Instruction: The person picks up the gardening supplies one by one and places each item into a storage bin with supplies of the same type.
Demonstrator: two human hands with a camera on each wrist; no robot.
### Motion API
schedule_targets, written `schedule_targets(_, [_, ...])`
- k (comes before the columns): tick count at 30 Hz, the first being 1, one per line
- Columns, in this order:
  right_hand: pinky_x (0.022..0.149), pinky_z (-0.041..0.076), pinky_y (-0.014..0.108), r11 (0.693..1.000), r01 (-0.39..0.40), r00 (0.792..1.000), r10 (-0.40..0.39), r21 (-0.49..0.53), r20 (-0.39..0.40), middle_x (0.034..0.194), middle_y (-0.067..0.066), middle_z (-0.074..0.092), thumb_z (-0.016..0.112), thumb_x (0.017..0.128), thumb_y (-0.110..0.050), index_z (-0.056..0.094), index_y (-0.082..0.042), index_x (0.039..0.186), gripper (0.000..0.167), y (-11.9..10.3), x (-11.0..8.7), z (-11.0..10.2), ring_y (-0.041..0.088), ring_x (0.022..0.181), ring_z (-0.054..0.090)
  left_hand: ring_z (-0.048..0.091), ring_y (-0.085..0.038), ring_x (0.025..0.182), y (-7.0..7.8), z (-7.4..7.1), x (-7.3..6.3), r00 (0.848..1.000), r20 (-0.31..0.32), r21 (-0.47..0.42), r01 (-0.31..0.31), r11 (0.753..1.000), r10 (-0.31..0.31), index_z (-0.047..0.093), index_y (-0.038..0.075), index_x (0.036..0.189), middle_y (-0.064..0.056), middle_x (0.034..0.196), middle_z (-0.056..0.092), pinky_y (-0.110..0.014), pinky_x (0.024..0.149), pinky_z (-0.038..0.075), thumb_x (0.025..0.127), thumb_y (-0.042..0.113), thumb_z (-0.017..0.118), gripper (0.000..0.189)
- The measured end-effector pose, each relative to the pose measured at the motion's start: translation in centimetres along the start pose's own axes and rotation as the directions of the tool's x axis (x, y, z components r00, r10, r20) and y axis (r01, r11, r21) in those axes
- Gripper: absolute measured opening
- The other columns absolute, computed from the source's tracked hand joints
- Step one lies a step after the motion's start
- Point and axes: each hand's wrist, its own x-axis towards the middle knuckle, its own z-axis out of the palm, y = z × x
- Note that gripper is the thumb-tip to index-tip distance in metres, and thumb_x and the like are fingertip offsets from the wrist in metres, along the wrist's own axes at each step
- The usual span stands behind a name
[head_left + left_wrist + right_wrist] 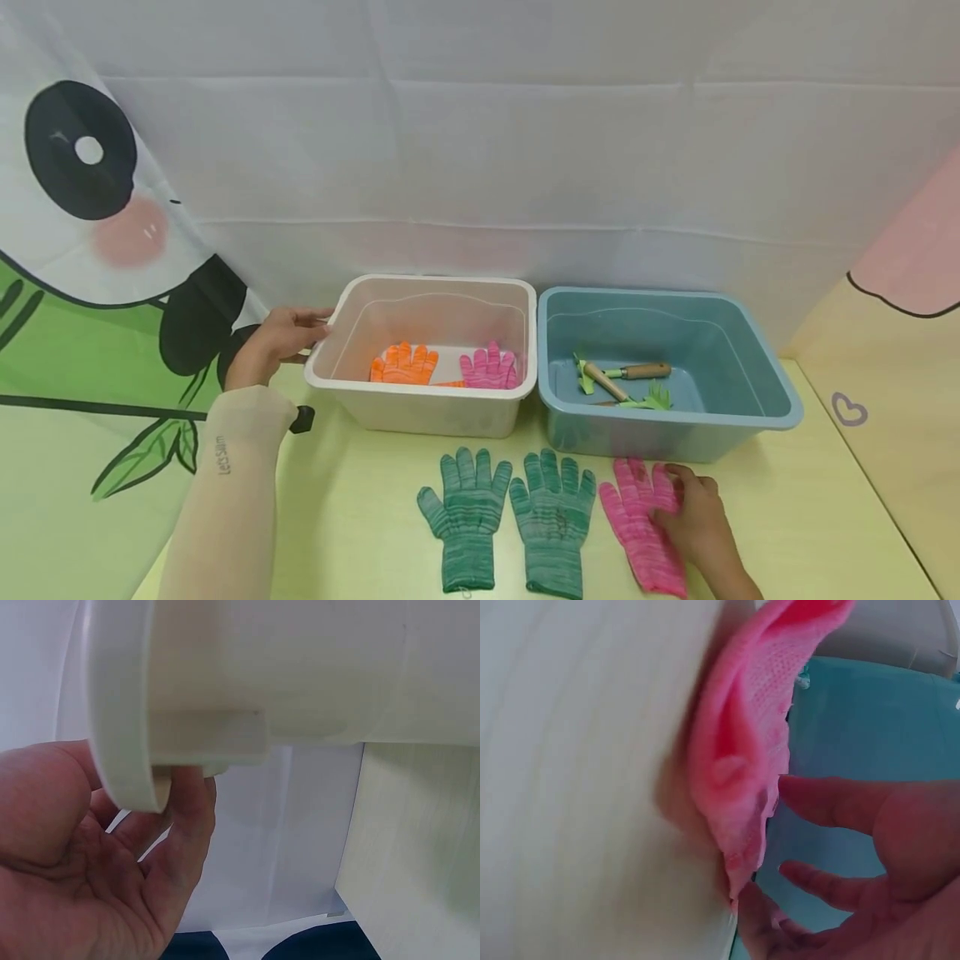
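Observation:
At the left end of the white plastic bin, my left hand grips the rim; in the left wrist view its fingers curl up under the edge. My right hand is at a pink knitted glove lying on the table. Its thumb touches the glove's palm side, and the other fingers reach along the glove's right edge, spread in the right wrist view. Two green knitted gloves, one left and one beside it, lie flat with fingers pointing to the bins.
Inside the white bin are an orange glove and a pink glove. The blue bin next to it holds several small green garden tools with wooden handles. A white cloth backdrop hangs close behind the bins.

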Motion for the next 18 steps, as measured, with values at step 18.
schedule_targets(18, [0.087,0.055,0.066,0.994,-0.103,0.993,0.105,-0.047,0.043,0.119,0.044,0.043,0.084,0.080,0.003,0.039,0.016,0.144,0.079,-0.29,-0.11,-0.22,0.055,0.100,0.061,0.049,-0.043,0.140,0.14,0.00,-0.38,1.000,0.018,-0.017,-0.016,1.000,0.016,0.029,0.006,0.167,-0.030,0.160,0.042,-0.059,0.114,0.047,0.113,0.024,0.053,0.062])
